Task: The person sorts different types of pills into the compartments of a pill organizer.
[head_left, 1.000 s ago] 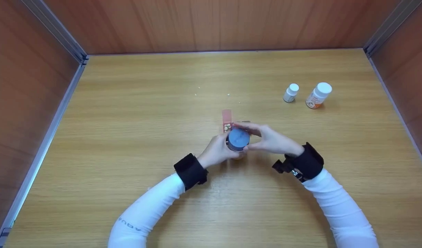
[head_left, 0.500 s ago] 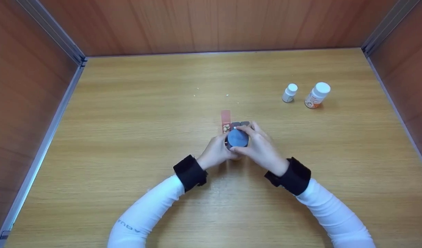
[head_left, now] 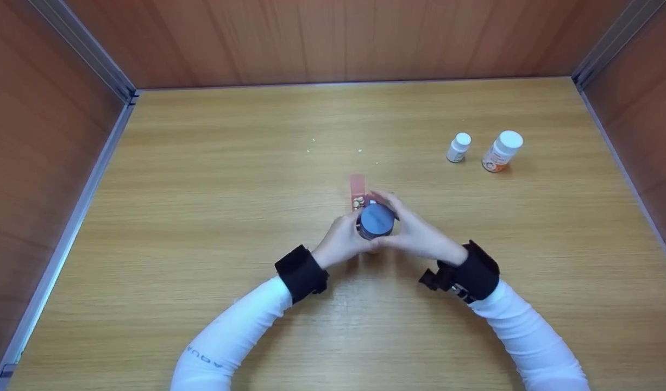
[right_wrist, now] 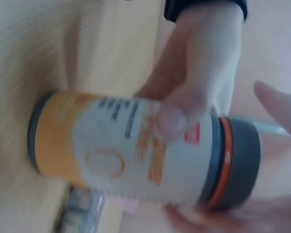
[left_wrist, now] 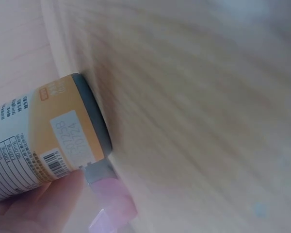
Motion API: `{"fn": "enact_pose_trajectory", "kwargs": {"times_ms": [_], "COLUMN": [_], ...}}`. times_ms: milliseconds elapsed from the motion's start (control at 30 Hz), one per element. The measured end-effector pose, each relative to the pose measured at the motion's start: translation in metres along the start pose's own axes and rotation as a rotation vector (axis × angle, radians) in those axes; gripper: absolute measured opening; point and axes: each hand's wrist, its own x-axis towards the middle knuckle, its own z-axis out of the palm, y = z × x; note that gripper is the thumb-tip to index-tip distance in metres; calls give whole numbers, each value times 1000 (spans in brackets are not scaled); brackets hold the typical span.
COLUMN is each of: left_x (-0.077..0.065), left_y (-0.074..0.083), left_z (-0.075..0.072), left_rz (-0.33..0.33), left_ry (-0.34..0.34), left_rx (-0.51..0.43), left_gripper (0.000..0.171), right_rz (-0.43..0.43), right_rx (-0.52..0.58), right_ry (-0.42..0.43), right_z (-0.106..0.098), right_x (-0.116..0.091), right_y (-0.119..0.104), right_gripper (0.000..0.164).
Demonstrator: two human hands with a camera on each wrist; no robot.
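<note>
My left hand (head_left: pixel 341 239) grips a pill bottle (right_wrist: pixel 136 145) with an orange and white label. The bottle stands upright, its dark base right at the tabletop in both wrist views. My right hand (head_left: pixel 420 236) arches loosely around the dark blue-grey cap (head_left: pixel 377 219), which has an orange ring under it. In the right wrist view one digit (right_wrist: pixel 276 109) of that hand stands apart from the cap, while others blur close below it. Just behind the bottle is a pill organizer (head_left: pixel 358 203) with a pink lid (head_left: pixel 357 183) raised and tablets inside, partly hidden by the hands and bottle.
Two white bottles stand at the back right, a small one (head_left: pixel 459 147) and a larger one (head_left: pixel 502 151) with an orange-marked label. Several tiny white bits (head_left: pixel 359 150) lie on the wooden table (head_left: pixel 230 190). Brown panels (head_left: pixel 333 41) wall the back and sides.
My right hand closed its fingers on the cap and turned, then spread them and swung back the other way. The left hand and bottle stay in place.
</note>
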Motion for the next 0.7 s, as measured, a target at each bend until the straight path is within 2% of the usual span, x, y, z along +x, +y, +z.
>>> {"fn": "enact_pose_trajectory", "kwargs": {"times_ms": [100, 400, 567, 700], "left_x": [-1, -1, -2, -3], "left_y": [0, 1, 0, 1], "left_z": [1, 1, 2, 4], "left_rz": [7, -5, 6, -2], "left_ry": [4, 9, 40, 64], "left_rx": [-8, -8, 21, 30], "left_gripper": [59, 61, 59, 57], "right_rz": [-53, 23, 50, 55], "right_rx": [-33, -288, -409, -461], "right_ry": [11, 272, 369, 413], "right_z": [-2, 14, 22, 27], "right_x": [-1, -4, -4, -3], "right_y": [0, -7, -10, -11], "right_gripper": [68, 63, 59, 58]}}
